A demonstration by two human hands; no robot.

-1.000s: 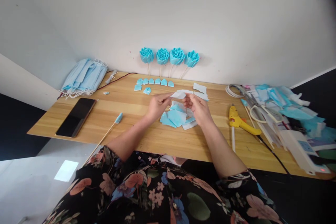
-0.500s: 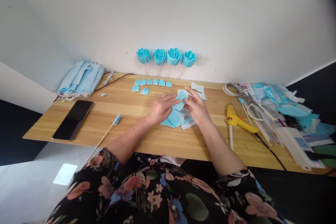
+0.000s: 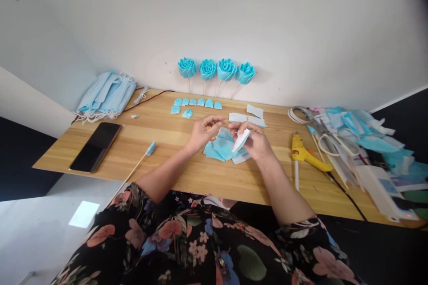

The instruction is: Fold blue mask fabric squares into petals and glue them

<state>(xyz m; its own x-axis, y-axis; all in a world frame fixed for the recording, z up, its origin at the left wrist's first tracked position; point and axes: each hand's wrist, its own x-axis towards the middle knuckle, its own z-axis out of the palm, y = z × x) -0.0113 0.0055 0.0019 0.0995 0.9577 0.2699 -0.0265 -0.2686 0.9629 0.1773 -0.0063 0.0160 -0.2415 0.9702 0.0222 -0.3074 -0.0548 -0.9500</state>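
Head view: both hands raised just above the middle of the wooden counter, near each other but apart. Right hand grasps a folded white piece of mask fabric between thumb and fingers; the piece points down and to the left, over a loose pile of blue fabric pieces lying on the counter beneath both hands. Left hand has thumb and forefinger pinched together with the other fingers curled; whether anything thin sits in that pinch cannot be told. Just behind the hands lie white fabric rectangles. Further back, a row of small folded blue petals with two more set just in front of its left end. Four finished blue fabric roses on sticks lean against the white wall behind the row. At the left rear corner, a stack of blue face masks with white ear loops; near it a dark phone, face up. A wooden stick with a blue tip reaches past the front edge. Right of the hands, a yellow glue gun with black cord, then a heap of cut mask scraps and ear loops at far right. Floral sleeves in the foreground
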